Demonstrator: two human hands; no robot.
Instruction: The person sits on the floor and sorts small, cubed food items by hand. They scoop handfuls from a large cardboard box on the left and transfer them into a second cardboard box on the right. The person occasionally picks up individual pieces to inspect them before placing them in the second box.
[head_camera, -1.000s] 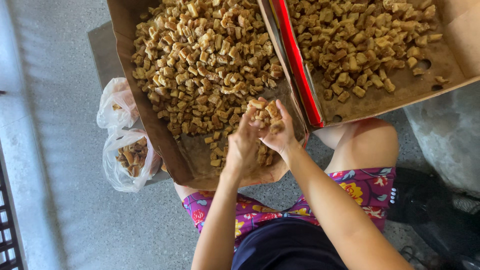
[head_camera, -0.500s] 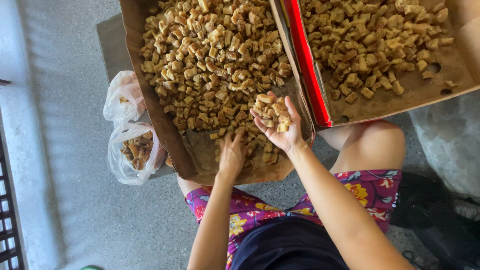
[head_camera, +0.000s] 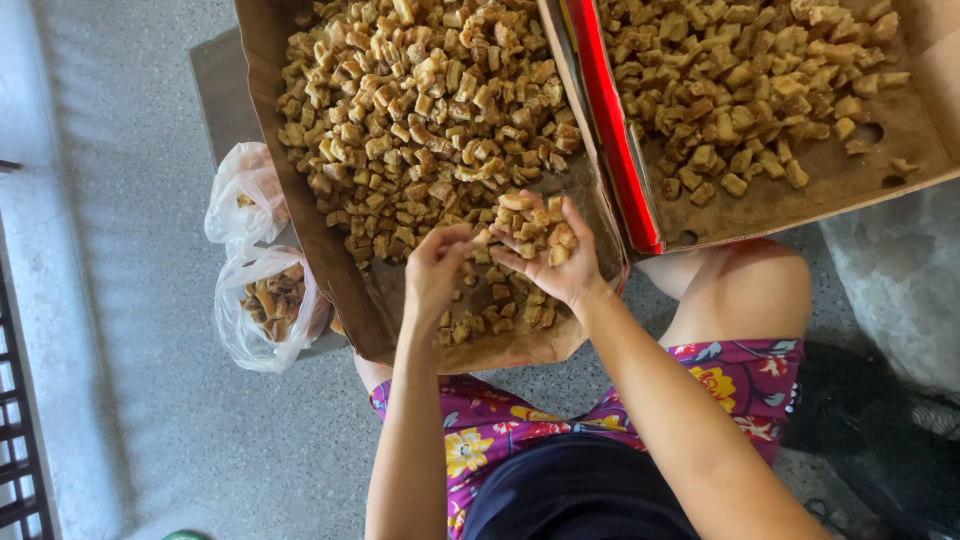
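Cubes: small golden-brown fried cubes, a heap of them cupped in the right palm, just above the near end of the left box.
Right hand: the right hand is palm up, fingers spread and slightly curled, cradling the heap; it hovers over the bare cardboard strip at the near end of the box.
Left hand: the left hand is just beside the right, fingers bunched narrow and pointed toward the palm's heap, tips at its edge; whether a cube is pinched between them cannot be told.
Left box: an open brown cardboard box, thick with the same cubes at the far end, thin and patchy near the hands.
Right box: a second cardboard box with a red edge, touching the first along its side, cubes in a looser layer with bare card at the near end.
Bags: two clear plastic bags just left of the left box, the nearer one holding some brown pieces.
Lap: floral shorts and a bare knee below the boxes.
Floor: grey speckled floor all round.
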